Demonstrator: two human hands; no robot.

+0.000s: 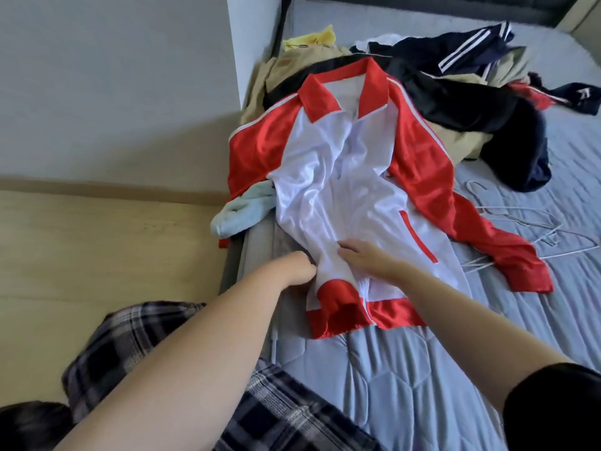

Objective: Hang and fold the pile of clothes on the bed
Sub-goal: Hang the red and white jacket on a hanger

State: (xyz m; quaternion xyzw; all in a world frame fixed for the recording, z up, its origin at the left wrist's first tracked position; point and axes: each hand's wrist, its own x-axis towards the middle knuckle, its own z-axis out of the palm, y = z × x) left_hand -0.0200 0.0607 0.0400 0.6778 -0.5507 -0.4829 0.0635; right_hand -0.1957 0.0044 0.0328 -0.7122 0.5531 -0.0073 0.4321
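Observation:
A red and white track jacket (344, 177) lies face up on the bed (406, 369), collar away from me. Its left sleeve is folded across the front, with the red cuff near the hem. My left hand (300, 266) grips the jacket's white fabric at its left edge, fingers curled into the cloth. My right hand (367, 258) lies flat on the folded sleeve, fingers straight. Behind the jacket sits the pile of clothes (455, 89): black, navy with white stripes, tan and yellow pieces.
White wire hangers (520, 222) lie on the bed to the right of the jacket. A light blue garment (242, 211) hangs over the bed's left edge. Wooden floor (97, 255) and a grey wall are on the left. My plaid-clad legs are at the bottom.

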